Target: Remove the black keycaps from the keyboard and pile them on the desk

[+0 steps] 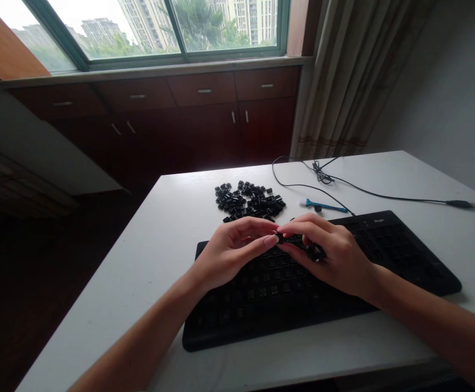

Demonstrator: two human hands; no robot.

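Over a black keyboard (254, 316) my left hand (231, 253) and my right hand (331, 247) meet at the fingertips. Between them they pinch a small black keycap (279, 237), partly covered by the fingers. More black keycaps (315, 252) sit in the curl of my right hand; how many I cannot tell. Bare key sockets show across much of the keyboard, which lies at a slant on the table. Just beyond my left hand is a loose pile of black keycaps (262, 202).
A blue-handled brush (327, 206) lies behind the keyboard, a small black piece beside it. The keyboard's black cable (368, 192) loops across the back of the white table (139, 245) to a plug at right. Beyond stand wooden cabinets (205, 130) under a window.
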